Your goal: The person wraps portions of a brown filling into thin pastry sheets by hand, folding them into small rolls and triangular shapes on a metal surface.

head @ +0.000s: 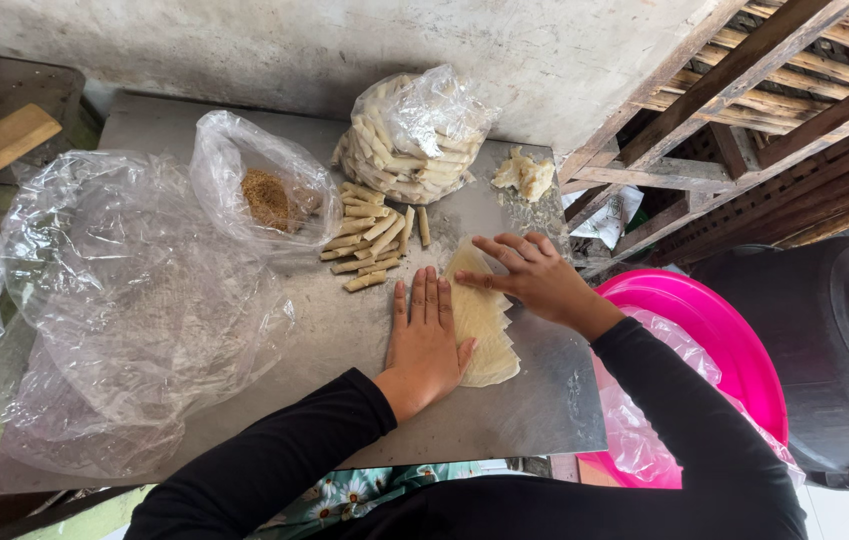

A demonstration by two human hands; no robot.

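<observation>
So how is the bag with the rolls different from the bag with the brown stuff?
The bag of rolls is stuffed full and bulging with pale rolled sticks, while the bag of brown crumbs is mostly slack, with only a small brown heap inside. The bag of rolls sits nearer the wall. Both are clear plastic and rest on the metal table.

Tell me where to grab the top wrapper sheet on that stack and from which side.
Judging by the pose, pinch the far tip of the top sheet in the wrapper stack, near the right hand, and peel it toward you. The stack lies flat on the metal table with fanned right edges, and the left hand presses its left edge, blocking that side.
</observation>
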